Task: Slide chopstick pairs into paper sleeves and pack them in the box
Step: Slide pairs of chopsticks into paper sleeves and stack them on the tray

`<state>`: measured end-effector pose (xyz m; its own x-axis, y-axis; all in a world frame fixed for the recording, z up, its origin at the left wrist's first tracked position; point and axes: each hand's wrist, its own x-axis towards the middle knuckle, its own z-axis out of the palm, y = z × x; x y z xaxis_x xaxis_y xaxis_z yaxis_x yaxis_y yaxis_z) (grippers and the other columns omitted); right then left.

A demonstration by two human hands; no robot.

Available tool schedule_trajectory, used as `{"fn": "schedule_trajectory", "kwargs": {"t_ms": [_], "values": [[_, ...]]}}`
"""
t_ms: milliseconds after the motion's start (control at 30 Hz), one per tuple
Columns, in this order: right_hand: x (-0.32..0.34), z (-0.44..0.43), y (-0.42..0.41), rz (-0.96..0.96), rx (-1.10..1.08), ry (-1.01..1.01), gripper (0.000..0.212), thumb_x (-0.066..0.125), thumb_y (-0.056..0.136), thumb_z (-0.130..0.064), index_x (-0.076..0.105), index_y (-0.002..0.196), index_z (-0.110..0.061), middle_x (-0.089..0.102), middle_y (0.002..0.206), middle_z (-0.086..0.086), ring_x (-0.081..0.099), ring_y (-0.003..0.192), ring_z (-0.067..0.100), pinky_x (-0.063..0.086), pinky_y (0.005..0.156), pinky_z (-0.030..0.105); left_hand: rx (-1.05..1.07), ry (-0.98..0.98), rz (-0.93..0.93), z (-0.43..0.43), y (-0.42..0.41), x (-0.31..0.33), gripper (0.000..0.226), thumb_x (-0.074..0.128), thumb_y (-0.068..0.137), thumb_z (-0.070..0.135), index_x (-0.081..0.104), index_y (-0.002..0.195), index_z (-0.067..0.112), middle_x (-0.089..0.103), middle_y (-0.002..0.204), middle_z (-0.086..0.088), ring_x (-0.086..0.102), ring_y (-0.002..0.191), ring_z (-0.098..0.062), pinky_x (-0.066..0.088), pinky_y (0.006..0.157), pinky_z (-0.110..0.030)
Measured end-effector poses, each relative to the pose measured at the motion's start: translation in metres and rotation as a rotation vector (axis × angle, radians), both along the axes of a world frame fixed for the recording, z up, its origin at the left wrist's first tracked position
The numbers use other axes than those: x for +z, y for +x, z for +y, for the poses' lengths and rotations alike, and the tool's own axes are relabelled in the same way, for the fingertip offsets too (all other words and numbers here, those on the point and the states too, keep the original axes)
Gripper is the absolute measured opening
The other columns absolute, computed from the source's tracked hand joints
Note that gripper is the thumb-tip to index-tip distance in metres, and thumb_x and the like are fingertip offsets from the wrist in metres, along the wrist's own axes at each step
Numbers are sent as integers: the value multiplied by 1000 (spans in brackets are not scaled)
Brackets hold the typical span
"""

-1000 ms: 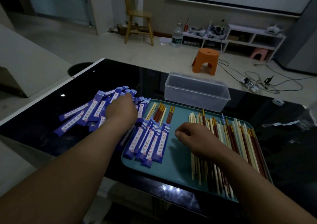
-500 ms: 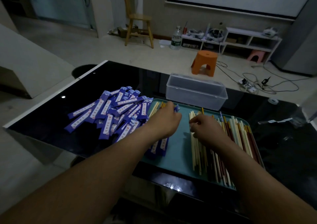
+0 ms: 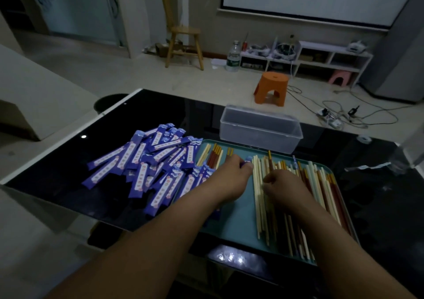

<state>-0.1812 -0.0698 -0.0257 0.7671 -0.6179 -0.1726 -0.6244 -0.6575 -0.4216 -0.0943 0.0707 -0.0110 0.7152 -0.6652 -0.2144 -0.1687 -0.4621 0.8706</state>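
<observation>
Sleeving step, early. Noted left hand curled round one blue printed paper sleeve, tip poking toward right hand, presumably for loading. Right fingers curled onto loose wooden chopsticks on teal plastic tray; grip on a pair not confirmable. Behind tray, clear plastic box, apparently empty. Sleeve print unreadable at this resolution.

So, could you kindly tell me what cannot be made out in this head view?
All in the head view:
- Blue sleeve in the left hand: only its tip shows; the hand covers the rest.
- Right hand: whether it has a grip on the loose chopsticks is hidden by its own back.
- Print on the sleeve pile: too small and dim.
- Tray, near right corner: covered by the right forearm.
</observation>
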Motion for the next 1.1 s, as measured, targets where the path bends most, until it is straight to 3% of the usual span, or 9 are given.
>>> {"fn": "schedule_trajectory", "kwargs": {"t_ms": [100,200,267,333,400,600,733,1100], "values": [[-3,3,8,36,38,-64,12,71,95,-29,70,100,-19,68,94,-1,66,89,18,54,77,33,-12,-25,22,-11,4,0,31,44,107,48,54,111,19,62,102,-7,58,86,-23,49,82,-41],[-8,7,16,129,68,-165,22,71,93,-39,65,87,-19,65,82,-1,62,73,15,49,61,29,41,-54,24,-14,10,-1,32,43,107,48,55,114,19,63,106,-10,62,91,-27,51,88,-43],[-7,10,17,161,63,-224,27,70,94,-39,57,80,-20,59,76,-2,55,64,13,36,50,26,78,-76,39,-14,13,-4,32,43,107,46,55,113,17,64,107,-11,60,86,-26,52,85,-43],[-4,11,18,185,48,-253,28,67,97,-33,52,77,-20,56,75,-2,51,61,12,31,48,26,101,-88,79,-14,14,-4,30,44,108,42,55,113,15,64,100,-9,57,79,-22,50,72,-35],[-3,12,18,192,38,-265,27,65,97,-28,51,76,-20,56,75,-2,51,61,12,32,47,26,104,-97,131,-13,14,-3,29,43,109,39,54,116,14,60,95,-8,53,75,-20,43,63,-30],[-9,16,19,149,70,-241,23,66,96,-29,52,79,-21,58,77,-1,58,67,14,43,53,27,100,-82,150,-15,16,-5,29,42,109,45,55,118,20,68,107,-8,61,78,-19,49,74,-34],[-11,21,22,156,95,-252,24,64,98,-27,51,78,-22,58,79,0,62,72,18,52,62,31,114,-93,168,-14,18,-5,30,42,109,44,54,122,19,68,109,-10,60,76,-18,46,67,-30],[-9,26,25,233,123,-182,30,65,96,-37,51,76,-22,59,79,-1,59,70,15,47,61,27,84,-49,173,-10,16,-5,30,41,110,43,53,125,20,69,108,-5,63,80,-17,44,65,-28]]}}
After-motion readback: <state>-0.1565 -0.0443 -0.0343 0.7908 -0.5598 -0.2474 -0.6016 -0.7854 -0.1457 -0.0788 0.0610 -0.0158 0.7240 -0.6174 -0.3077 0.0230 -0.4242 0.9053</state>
